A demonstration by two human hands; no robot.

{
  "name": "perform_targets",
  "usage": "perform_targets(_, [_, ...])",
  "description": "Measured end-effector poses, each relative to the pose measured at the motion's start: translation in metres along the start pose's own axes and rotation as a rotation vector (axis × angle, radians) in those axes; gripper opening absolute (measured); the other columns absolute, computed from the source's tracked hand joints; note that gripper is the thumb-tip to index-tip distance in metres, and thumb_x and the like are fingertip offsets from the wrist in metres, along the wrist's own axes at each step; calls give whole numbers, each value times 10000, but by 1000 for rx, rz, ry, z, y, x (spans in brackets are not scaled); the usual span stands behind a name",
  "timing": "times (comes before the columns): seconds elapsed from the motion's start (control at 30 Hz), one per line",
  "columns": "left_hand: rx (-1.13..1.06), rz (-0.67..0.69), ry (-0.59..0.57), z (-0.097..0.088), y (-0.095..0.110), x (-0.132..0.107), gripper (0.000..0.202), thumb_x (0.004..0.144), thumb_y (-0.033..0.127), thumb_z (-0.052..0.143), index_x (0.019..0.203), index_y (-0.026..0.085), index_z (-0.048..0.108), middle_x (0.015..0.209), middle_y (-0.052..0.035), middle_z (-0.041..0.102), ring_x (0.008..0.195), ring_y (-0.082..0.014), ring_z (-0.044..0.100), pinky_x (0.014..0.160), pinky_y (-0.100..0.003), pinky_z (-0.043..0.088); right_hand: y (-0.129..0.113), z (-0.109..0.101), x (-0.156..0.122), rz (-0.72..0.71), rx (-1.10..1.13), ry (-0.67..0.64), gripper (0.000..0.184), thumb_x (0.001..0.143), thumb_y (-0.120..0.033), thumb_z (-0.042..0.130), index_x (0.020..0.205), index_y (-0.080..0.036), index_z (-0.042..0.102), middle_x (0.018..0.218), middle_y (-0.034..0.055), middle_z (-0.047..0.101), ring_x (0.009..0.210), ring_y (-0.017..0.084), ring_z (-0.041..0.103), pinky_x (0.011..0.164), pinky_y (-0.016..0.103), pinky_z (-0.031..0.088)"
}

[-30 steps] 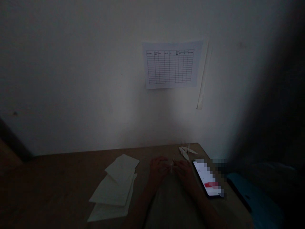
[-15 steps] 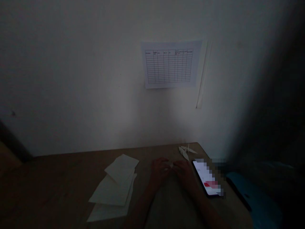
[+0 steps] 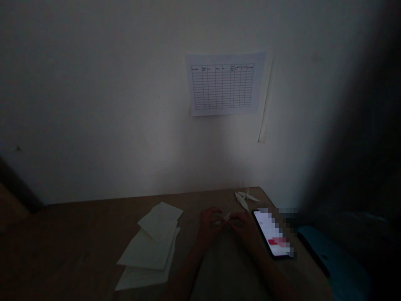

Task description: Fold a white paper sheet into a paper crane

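Between my two hands is a small folded piece of white paper (image 3: 227, 217), mostly covered by fingers. My left hand (image 3: 210, 221) pinches it from the left, fingers curled and thumb meeting the fingertips. From the right, my right hand (image 3: 242, 222) grips the same paper between thumb and forefinger. The exact shape of the fold is too dark and small to make out. Just beyond my right hand lie folded paper cranes (image 3: 242, 200), with pointed wings, near the table's back corner.
Loose sheets of paper (image 3: 150, 248) overlap on the wooden table (image 3: 78, 242) left of my hands. A lit phone (image 3: 271, 234) lies to the right, near the table edge. A printed chart (image 3: 222, 85) hangs on the wall. A blue seat (image 3: 335, 255) stands beyond the right edge.
The fingers of my right hand have shifted slightly around the folded paper, and a little more of it shows. Everything else stays where it was.
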State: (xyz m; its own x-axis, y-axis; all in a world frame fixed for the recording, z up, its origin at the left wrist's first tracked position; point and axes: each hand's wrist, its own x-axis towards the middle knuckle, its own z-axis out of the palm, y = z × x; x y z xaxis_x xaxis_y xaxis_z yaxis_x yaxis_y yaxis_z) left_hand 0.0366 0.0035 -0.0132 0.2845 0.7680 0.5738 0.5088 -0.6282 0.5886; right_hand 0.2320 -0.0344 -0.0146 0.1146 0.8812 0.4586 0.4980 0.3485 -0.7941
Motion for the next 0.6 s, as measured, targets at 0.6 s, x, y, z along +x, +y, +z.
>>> perform_targets(0.6, [96,-106,-146,3,17,-4,131,893,252,740,1009,306,768,1103,-18,814,1268,-286,664,1260,-736,88,-2,2,0,-42,12,28,169,856,-385,662,833,-247,756,917,63,779,927,273,703,927,453,525])
